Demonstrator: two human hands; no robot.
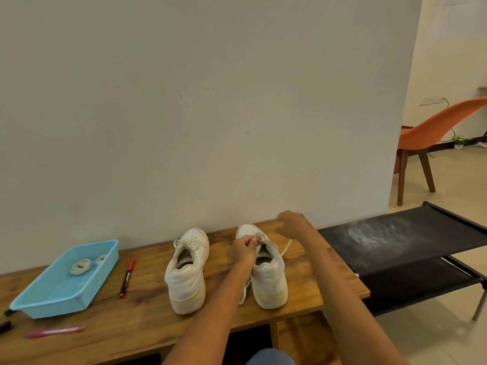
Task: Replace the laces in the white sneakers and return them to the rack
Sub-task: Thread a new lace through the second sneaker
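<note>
Two white sneakers stand side by side on the wooden table [147, 320], toes toward the wall. The left sneaker [187, 270] is laced and tied. My left hand [243, 249] pinches the lace at the tongue of the right sneaker [268, 277]. My right hand [291, 223] hovers above and to the right of that shoe, fingers curled; it is blurred, and a white lace [286, 247] runs from the shoe up toward it. Another lace end [243, 293] hangs down between the two shoes.
A light blue plastic basket [39, 299] at the left holds two rolled laces [80, 267]. A red marker [127, 277] lies beside it and a pink pen [54, 332] near the front edge. A black fabric shoe rack [411, 248] stands to the right, an orange chair [432, 133] behind.
</note>
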